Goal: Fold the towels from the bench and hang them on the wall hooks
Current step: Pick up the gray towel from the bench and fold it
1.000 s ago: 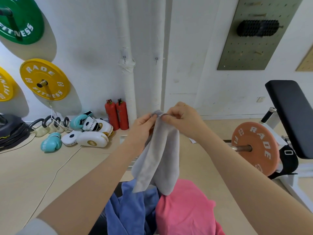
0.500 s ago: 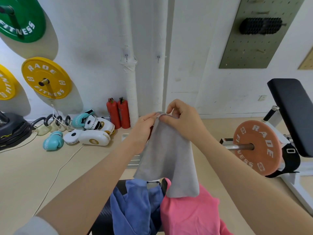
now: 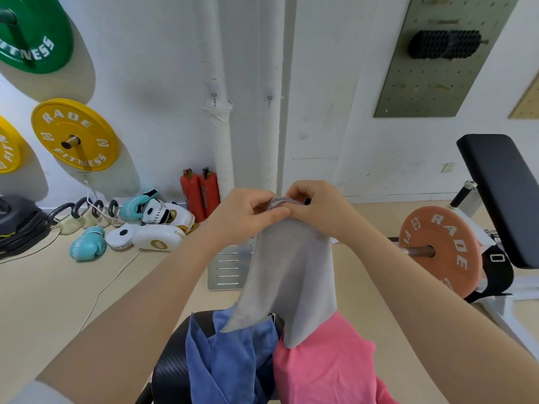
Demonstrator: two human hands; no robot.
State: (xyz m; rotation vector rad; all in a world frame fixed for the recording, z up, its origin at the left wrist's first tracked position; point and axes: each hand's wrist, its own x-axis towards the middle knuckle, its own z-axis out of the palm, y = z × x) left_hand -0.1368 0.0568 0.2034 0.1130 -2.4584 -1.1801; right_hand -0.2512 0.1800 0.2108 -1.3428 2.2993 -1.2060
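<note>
The left hand [image 3: 248, 212] and the right hand [image 3: 318, 205] meet in the middle of the view, both with fingers curled, pinching the bunched top edge of a grey towel [image 3: 288, 275] between them. The grey towel hangs down from that grip in a loose fold, its lower corners reaching a blue towel [image 3: 230, 360] and a pink towel [image 3: 326, 365] that lie crumpled side by side, blue on the left and pink on the right, on the black padded table [image 3: 169, 371] at the near edge. On the far white wall, straight beyond the hands, two small hooks [image 3: 214, 96] sit side by side on the wrapped pipes, both bare. Two red fire extinguishers [image 3: 199, 193] stand on the floor by the left pipe, boxing gloves and pads [image 3: 145, 223] lie further left, and an orange weight plate [image 3: 440, 249] sits on a bar at the right.
</note>
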